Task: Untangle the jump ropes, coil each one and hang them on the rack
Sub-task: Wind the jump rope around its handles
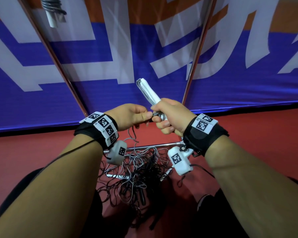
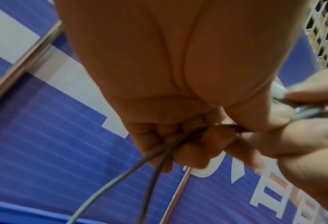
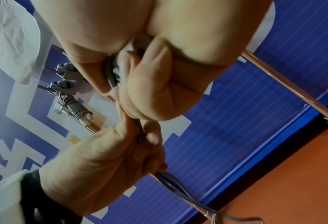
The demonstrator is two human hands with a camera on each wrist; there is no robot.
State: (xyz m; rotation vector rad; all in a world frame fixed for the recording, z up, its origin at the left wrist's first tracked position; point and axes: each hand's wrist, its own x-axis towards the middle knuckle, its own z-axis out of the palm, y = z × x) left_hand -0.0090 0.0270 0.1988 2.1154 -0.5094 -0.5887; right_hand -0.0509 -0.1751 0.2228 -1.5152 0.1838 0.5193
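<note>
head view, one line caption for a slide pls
Right hand grips white handles; left hand pinches the grey cord above tangled ropes.

Rack poles [image 1: 197, 54]: polished metal, glossy, reflective. Banner [image 1: 110, 57]: matt, finely ribbed sheet (fabric or plastic, cannot tell). Floor [image 1: 248, 127]: red, matt, smooth. Grey rope [image 2: 109, 183]: smooth, plastic-like coating, slight sheen. Rope handles [image 1: 150, 93]: white smooth plastic. Wrist straps [image 1: 199, 136]: black cloth. Camera housings [image 1: 179, 160]: white matt plastic.
</note>
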